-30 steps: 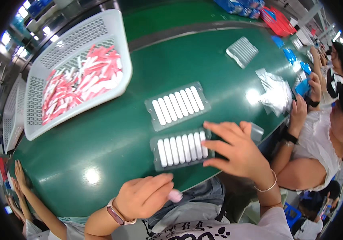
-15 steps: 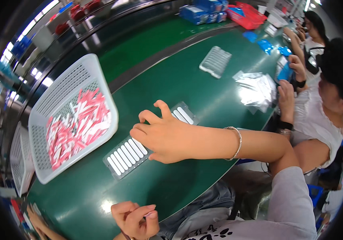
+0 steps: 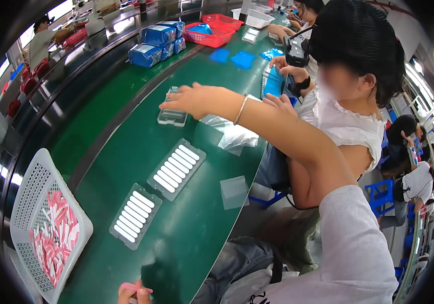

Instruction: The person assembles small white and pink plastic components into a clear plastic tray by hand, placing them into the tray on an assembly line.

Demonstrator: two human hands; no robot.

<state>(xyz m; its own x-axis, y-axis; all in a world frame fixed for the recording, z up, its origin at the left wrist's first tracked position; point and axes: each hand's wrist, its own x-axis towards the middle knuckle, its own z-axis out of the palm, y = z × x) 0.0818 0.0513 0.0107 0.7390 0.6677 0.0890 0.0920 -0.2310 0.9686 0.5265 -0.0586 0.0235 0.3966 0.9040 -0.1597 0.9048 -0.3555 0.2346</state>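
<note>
At the lower edge my left hand (image 3: 135,295) pinches a small pink strip (image 3: 137,288) between thumb and finger. My right hand (image 3: 189,100) reaches far across the table, fingers stretched over a clear plastic tray (image 3: 172,117); whether they touch it I cannot tell. Nearer to me lie two more clear trays, each with a row of white, round-ended sticks: the farther filled tray (image 3: 177,169) and the nearer filled tray (image 3: 135,216). Their corners come close together. On the left, a white plastic basket (image 3: 82,215) contains many pink and white strips (image 3: 54,235).
Clear plastic bags (image 3: 234,137) lie beyond the trays, and a single clear bag (image 3: 234,192) is near the table edge. A co-worker (image 3: 338,111) sits close on the right, handling a blue packet. Blue packs (image 3: 146,54) and red baskets (image 3: 209,36) stand at the back.
The view has swung right. My right hand has moved from the filled trays to the clear tray farther off. The two filled trays now show uncovered. My left hand still pinches a strip.
</note>
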